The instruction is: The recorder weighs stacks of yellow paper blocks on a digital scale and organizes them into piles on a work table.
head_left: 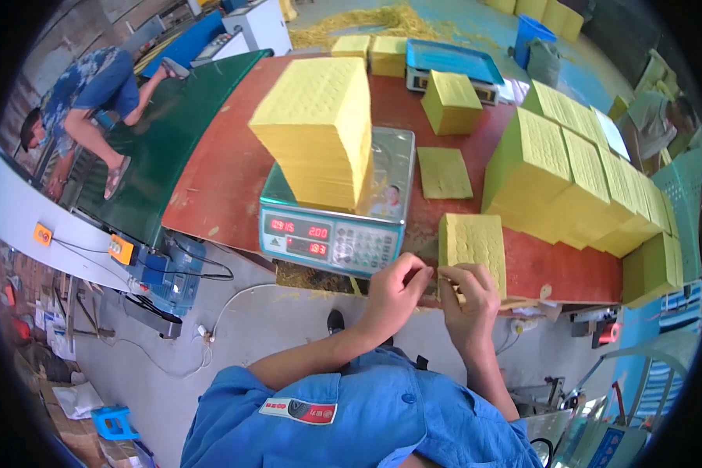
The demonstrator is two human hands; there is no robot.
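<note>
My left hand (395, 290) and my right hand (469, 295) meet at the near edge of the red-brown table (218, 179), fingertips pinched together on something thin that is too small to make out. Just behind my right hand stands a small stack of yellow paper sheets (473, 240). To the left, a tall stack of yellow sheets (317, 125) rests on a digital weighing scale (339, 226) with red lit digits.
A long row of yellow stacks (585, 179) lines the table's right side. A single sheet (443, 172) and a small block (451, 101) lie mid-table, with a second blue-topped scale (452, 66) behind. A person (86, 101) crouches on a green conveyor (164, 132) at left.
</note>
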